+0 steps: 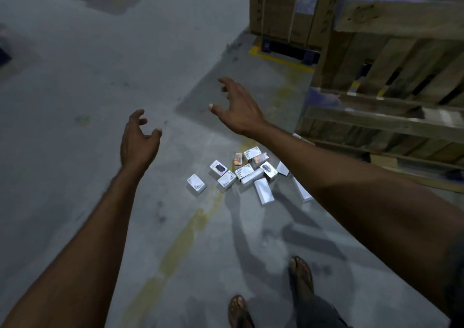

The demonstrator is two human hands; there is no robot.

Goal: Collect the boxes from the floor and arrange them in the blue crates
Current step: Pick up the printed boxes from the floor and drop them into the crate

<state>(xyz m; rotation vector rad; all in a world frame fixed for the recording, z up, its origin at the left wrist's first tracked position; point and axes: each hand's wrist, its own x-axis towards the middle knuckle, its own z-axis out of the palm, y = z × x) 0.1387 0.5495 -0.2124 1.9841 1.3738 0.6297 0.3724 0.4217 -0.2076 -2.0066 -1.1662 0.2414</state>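
Observation:
Several small white boxes [244, 172] lie scattered in a loose pile on the grey concrete floor, ahead of my feet. One box [196, 182] lies a little apart at the pile's left. My left hand [138, 140] is stretched out in the air left of the pile, fingers loosely spread, holding nothing. My right hand [237, 106] reaches forward beyond the pile, fingers spread and empty; its forearm covers part of the pile's right side. No blue crate is in view.
Wooden pallets [391, 96] stand stacked at the right, close to the pile. Tall cardboard cartons [283, 8] stand behind them at the back. A faded yellow line [185, 234] crosses the floor. My two sandalled feet [300, 277] stand at the bottom edge.

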